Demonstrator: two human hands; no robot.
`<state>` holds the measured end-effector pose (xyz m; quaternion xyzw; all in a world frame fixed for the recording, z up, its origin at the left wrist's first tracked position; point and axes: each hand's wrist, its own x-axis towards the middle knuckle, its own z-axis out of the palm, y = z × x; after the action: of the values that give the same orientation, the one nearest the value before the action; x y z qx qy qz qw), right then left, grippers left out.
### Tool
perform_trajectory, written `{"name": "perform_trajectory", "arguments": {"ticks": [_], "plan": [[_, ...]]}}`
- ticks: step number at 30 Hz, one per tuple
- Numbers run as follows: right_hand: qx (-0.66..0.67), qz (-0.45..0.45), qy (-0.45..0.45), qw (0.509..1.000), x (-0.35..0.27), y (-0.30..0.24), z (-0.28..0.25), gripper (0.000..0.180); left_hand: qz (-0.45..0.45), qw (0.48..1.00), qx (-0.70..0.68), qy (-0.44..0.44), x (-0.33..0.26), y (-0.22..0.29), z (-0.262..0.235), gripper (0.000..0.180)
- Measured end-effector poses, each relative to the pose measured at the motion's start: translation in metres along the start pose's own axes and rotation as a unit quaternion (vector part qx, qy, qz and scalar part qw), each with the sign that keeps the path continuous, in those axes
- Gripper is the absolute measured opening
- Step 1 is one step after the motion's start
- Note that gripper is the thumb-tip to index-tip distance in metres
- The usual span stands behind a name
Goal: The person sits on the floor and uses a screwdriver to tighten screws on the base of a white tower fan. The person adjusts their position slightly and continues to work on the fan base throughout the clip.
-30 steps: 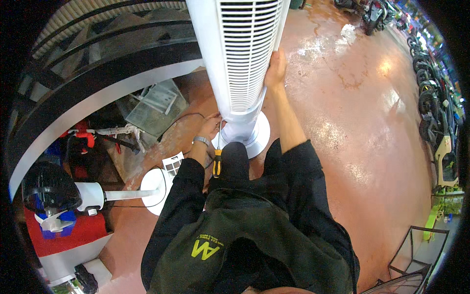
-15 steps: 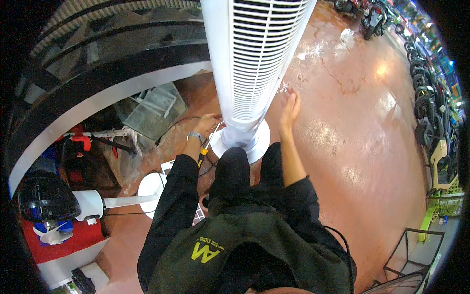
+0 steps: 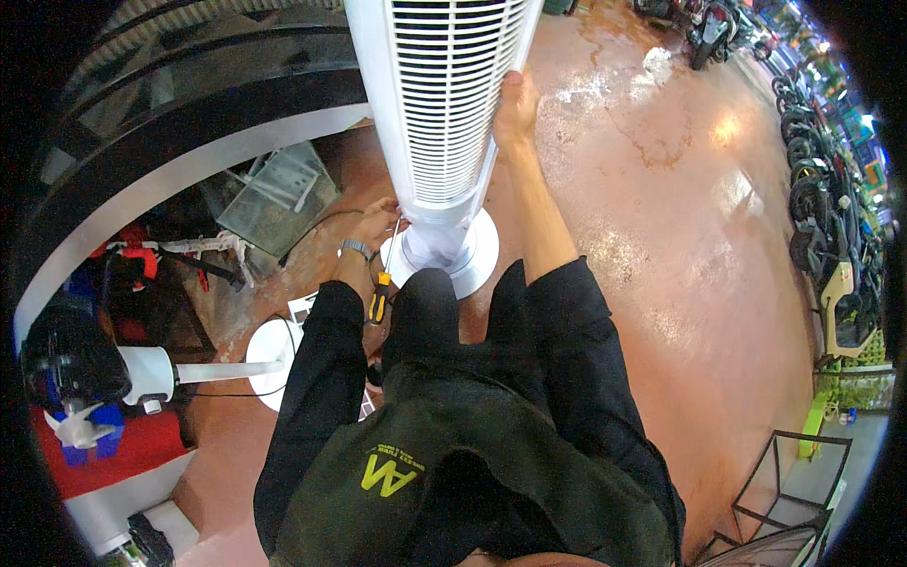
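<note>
A tall white tower fan [image 3: 458,94] stands upright between my knees on its round white base [image 3: 485,248]. My right hand [image 3: 516,111] grips the right side edge of its slatted grille, thumb toward the front and the other fingers mostly hidden behind. Low at the fan's left side is my left hand [image 3: 378,219], fingers closed by the upper end of a screwdriver shaft. The screwdriver [image 3: 380,299] has a yellow and black handle that hangs down beside my left knee. Its tip is hidden at the fingers and the fan's foot.
A second white fan [image 3: 227,370] with a round base lies on its side at left, by a loose fan blade [image 3: 80,427]. A dusty clear box [image 3: 279,200] sits beyond my left hand. Motorcycles [image 3: 811,203] line the far right, and a black metal frame [image 3: 789,482] stands at lower right.
My right hand has gone from open beside the fan to gripping its right edge, higher up. The screwdriver now hangs more upright, its handle lower against the fan's base.
</note>
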<state>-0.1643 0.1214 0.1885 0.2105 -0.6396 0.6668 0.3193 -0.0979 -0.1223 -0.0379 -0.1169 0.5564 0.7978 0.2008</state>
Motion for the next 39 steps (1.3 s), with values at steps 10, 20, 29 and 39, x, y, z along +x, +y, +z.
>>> {"name": "perform_trajectory", "arguments": {"ticks": [10, 20, 29, 39], "plan": [[0.153, 0.06, -0.071, 0.984, 0.026, 0.028, -0.022, 0.063, -0.003, 0.998, -0.037, 0.045, -0.03, -0.037, 0.029, 0.03], [0.021, 0.074, -0.018, 0.997, 0.009, 0.024, -0.054, 0.057, -0.006, 0.994, -0.092, 0.059, -0.038, -0.034, 0.064, 0.029], [0.018, 0.01, -0.022, 1.0, -0.006, 0.002, -0.044, 0.061, -0.036, 0.997, 0.03, 0.059, -0.002, -0.014, 0.046, 0.038], [-0.091, 0.153, 0.303, 0.936, -0.143, -0.017, -0.034, 0.031, -0.018, 0.995, 0.082, 0.063, 0.01, -0.012, 0.032, 0.03]]}}
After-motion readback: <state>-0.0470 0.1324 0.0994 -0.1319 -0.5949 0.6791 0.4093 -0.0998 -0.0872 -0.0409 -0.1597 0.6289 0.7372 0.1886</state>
